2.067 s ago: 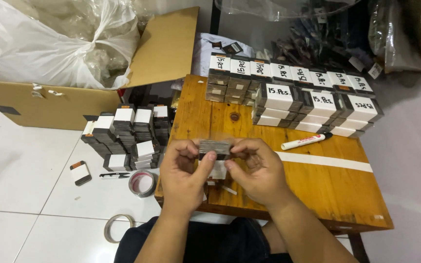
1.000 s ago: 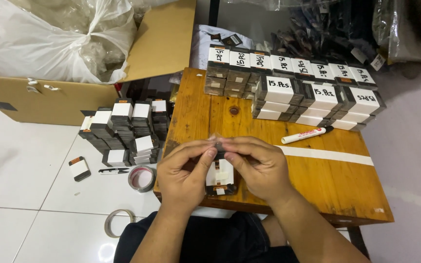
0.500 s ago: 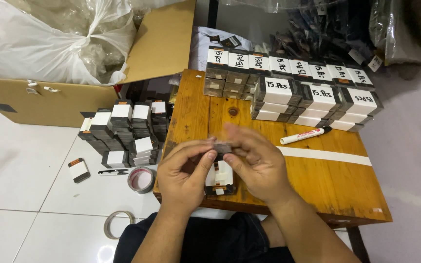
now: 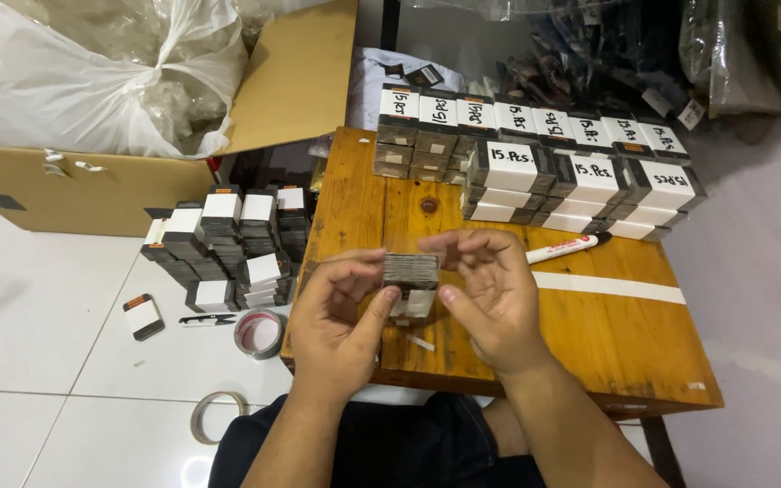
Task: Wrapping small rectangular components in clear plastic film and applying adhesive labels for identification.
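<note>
We judge the job well along: many finished labelled bundles (image 4: 580,172) stand in rows beyond our hands on the wooden table (image 4: 625,334), more on the floor to our left (loose pieces surely remain). Our left hand (image 4: 341,312) and right hand (image 4: 490,294) pinch a small grey stack (image 4: 410,269) between them, fingers curled around its ends, above the table's near edge.

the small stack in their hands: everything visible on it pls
The small stack is a compact block of thin, dark grey card-like pieces, edges up, looking layered. The left hand and right hand pinch it from either side above the wooden table. A pale piece sits right beneath it; whether they touch is unclear.
</note>
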